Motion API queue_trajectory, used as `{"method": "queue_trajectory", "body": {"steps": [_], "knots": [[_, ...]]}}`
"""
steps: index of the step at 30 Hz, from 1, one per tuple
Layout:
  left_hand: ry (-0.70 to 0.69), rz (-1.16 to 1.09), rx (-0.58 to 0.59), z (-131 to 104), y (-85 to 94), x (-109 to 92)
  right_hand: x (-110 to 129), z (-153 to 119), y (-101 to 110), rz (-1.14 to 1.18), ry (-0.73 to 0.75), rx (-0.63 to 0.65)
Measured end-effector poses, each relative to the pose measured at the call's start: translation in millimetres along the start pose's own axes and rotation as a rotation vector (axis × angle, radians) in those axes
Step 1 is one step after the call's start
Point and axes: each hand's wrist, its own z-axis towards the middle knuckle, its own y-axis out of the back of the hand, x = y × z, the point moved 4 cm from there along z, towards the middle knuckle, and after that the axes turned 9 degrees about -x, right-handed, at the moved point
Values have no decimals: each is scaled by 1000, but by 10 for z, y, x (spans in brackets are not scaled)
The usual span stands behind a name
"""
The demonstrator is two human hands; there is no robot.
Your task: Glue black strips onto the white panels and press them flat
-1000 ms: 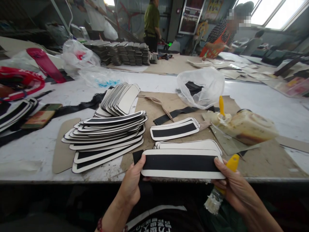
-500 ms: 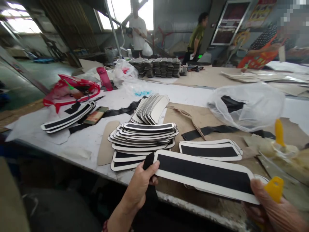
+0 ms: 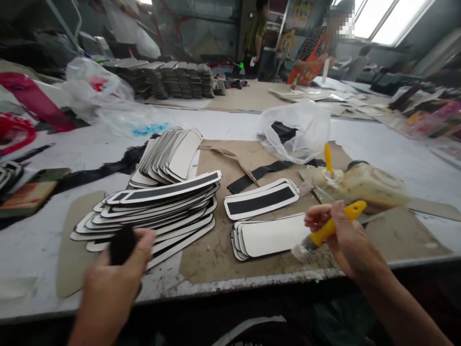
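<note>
My left hand [image 3: 117,278], somewhat blurred, grips a black strip [image 3: 123,244] in front of the large fanned stack of white-edged curved pieces [image 3: 158,211]. In my right hand [image 3: 342,235] is a yellow-handled brush [image 3: 326,228], its bristles pointing down and left. The bristles are beside a small pile of plain white pieces [image 3: 273,235]. Just behind that pile lie white pieces with a black centre strip [image 3: 261,199]. Another fanned stack, pale side up [image 3: 183,151], stands behind the large one.
At the right, a glue container [image 3: 378,185] stands near a second yellow handle [image 3: 328,157]. Behind are a clear plastic bag [image 3: 309,129] and grey stacked pieces [image 3: 180,79]. A person in an orange apron [image 3: 306,69] is across the table.
The long piece held between both hands is out of them; a similar piece now tops the large stack. My hands have moved apart, the brush has turned in my right hand, and the view has swung right.
</note>
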Motion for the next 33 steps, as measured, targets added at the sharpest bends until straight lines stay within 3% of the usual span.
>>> {"method": "queue_trajectory", "body": {"steps": [2,3,6,9,13,17,22,27,33], "knots": [[-68,-126,344,-384,-439,14,9,-14,0,-61,76,-11],[-86,-131,454,-540,-644,19,5,-36,-25,-58,89,-3],[-125,-52,545,-767,-1099,21,-40,-133,-147,60,77,24],[-156,-29,573,-789,-1297,-4,-140,-221,-273,150,49,58],[-175,9,651,-802,-1348,-27,-324,-270,-402,151,-52,156],[-182,45,646,-823,-1362,-21,-383,-286,-439,-44,-100,202],[-152,76,610,-819,-1366,-12,-280,-245,-305,-267,82,127],[-126,40,595,-799,-1370,17,-224,-83,18,-500,324,-15],[-100,79,612,-767,-1413,98,-149,129,375,-692,505,-110]]}}
